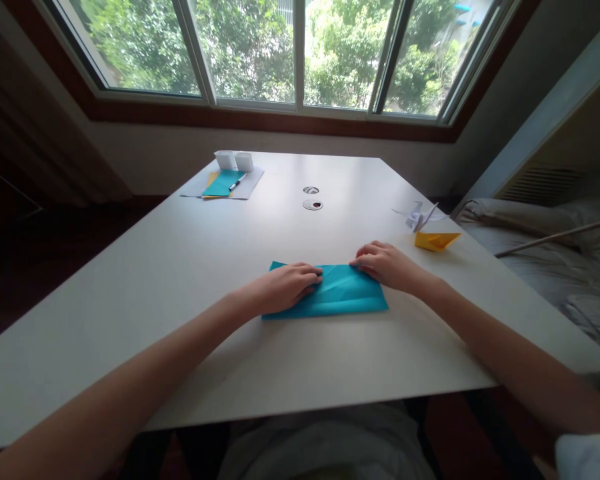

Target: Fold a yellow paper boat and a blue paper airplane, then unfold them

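Folded blue paper (340,293) on white table (180,267): left hand (287,285) flat on it; right hand (387,265) pressing upper right corner, fingers curled, grasping nothing.

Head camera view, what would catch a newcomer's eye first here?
Most striking is the blue folded paper at the middle of the white table, with the left hand pressing flat on it and the right hand at its upper right corner. Next, a yellow paper boat and a white paper crane sit near the right edge.
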{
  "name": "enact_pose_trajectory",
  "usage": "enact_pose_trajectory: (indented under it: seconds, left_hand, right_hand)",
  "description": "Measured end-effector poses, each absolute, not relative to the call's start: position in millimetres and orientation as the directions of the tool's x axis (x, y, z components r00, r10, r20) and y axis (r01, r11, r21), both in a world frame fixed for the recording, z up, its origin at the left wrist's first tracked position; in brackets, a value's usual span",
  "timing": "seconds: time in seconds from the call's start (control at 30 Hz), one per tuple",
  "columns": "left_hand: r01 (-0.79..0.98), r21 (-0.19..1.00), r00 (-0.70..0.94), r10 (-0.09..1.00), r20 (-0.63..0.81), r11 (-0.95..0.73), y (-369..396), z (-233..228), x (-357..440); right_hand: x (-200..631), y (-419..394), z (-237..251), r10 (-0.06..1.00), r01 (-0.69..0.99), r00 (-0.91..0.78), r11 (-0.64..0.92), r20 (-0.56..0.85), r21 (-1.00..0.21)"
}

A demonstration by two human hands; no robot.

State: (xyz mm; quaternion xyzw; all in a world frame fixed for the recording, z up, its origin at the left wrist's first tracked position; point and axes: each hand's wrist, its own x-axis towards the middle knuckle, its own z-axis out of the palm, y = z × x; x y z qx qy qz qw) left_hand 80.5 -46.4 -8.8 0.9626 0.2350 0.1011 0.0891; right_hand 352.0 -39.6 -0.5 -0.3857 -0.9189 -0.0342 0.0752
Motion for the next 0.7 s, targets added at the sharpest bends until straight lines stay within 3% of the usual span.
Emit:
enact_pose_trajectory:
  seconds: [0.13,0.27,0.43,0.7]
  left_hand:
    - [0.439,0.213,0.870,0.472,0.142,-0.873,-47,-8,79]
    - [0.444,0.207,0.863,0.478,0.162,-0.872,-48,-11,78]
    - [0.449,0.215,0.857,0.486,0.171,-0.867,-49,-15,79]
    - [0.471,0.212,0.851,0.504,0.149,-0.856,-54,-13,79]
  right_hand:
    - [337,-44,6,0.637,0.650,-0.755,0.759,0.157,0.043]
    - [317,-64,3,0.559,0.554,-0.827,0.829,0.057,-0.080]
    - [307,-101,-6,0.644,0.635,-0.764,0.740,-0.043,-0.222]
    - [310,-143,-1,0.648,0.646,-0.755,0.706,-0.104,-0.290]
